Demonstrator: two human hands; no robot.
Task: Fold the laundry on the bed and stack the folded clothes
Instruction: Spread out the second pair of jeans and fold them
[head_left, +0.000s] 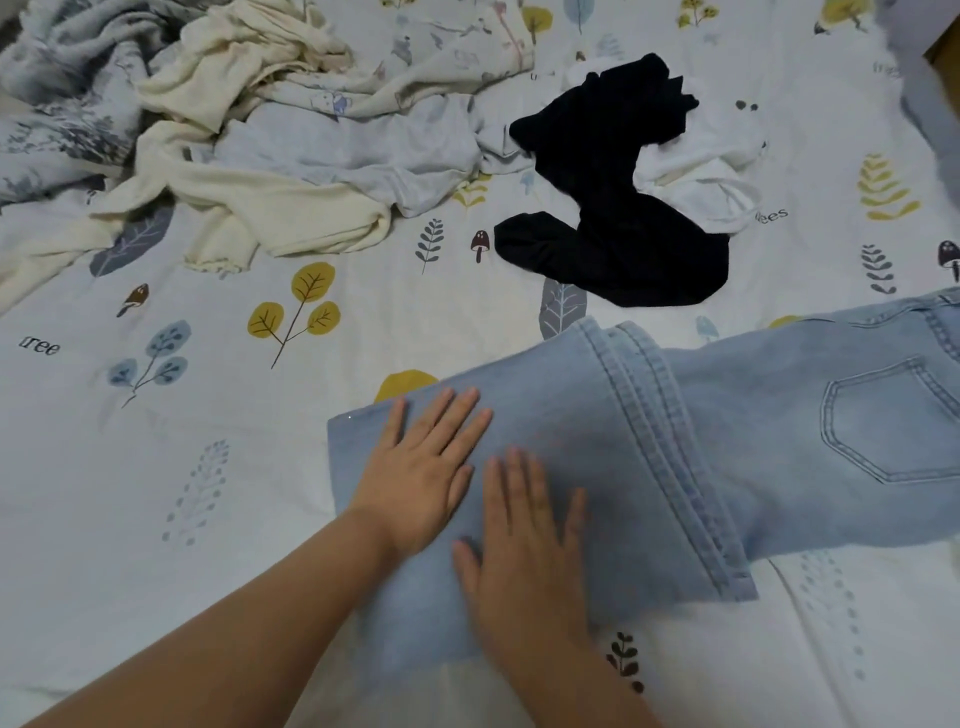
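Jeans (701, 441), pale denim, lie across lower right of frame on the bed sheet (208, 467), legs folded over toward the seat, hems lying across the denim. Left hand (421, 467) and right hand (524, 530) both flat on the folded part, fingers straight and spread, pressing, gripping nothing. Unfolded pile (249, 156) upper left; black garment (618, 197) upper centre. Risk: stiff denim may spring open once pressure lifts, or the sheet may bunch underneath.

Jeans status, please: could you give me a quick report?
Both hands, left and right, flat on folded jeans. Black garment and cream pile unfolded. Nothing blocking.
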